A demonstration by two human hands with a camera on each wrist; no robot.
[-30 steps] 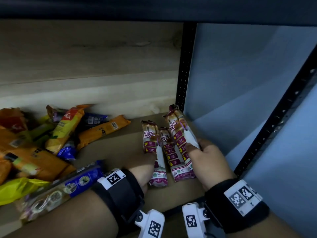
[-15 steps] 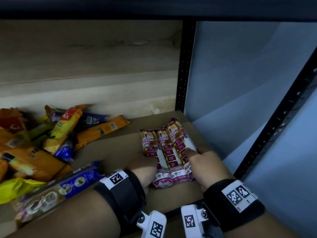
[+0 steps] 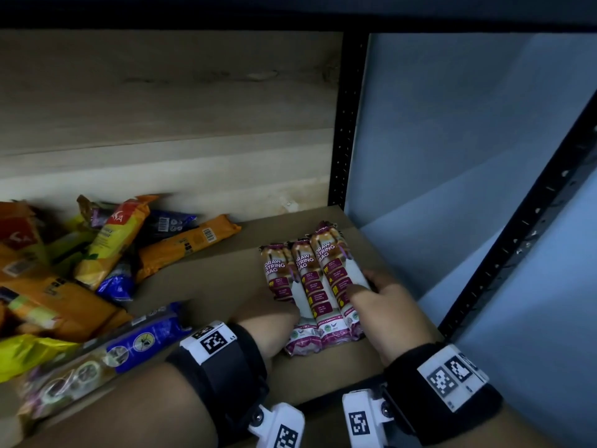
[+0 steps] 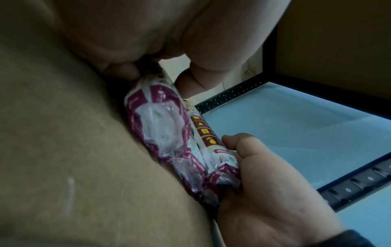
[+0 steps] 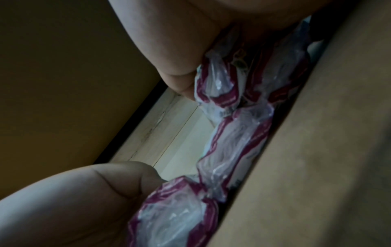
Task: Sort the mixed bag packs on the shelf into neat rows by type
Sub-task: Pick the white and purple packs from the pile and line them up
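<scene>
Between left hand (image 3: 273, 318) and right hand (image 3: 389, 307), three packs (image 3: 307, 276)

2 black wristbands (image 3: 232, 376) bear white square-code tags (image 3: 211, 339), with white coded mounts (image 3: 361, 421) beneath.

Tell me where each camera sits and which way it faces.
Head: above, looking down into the shelf at three drawstring bag packs; left hand and right hand show.
Left wrist: under the left palm, facing the packs' near ends; own fingers, right hand beyond.
Right wrist: under the right palm, facing the same ends from the right; own palm.
Both wrist views share the packs' crimped ends.
</scene>
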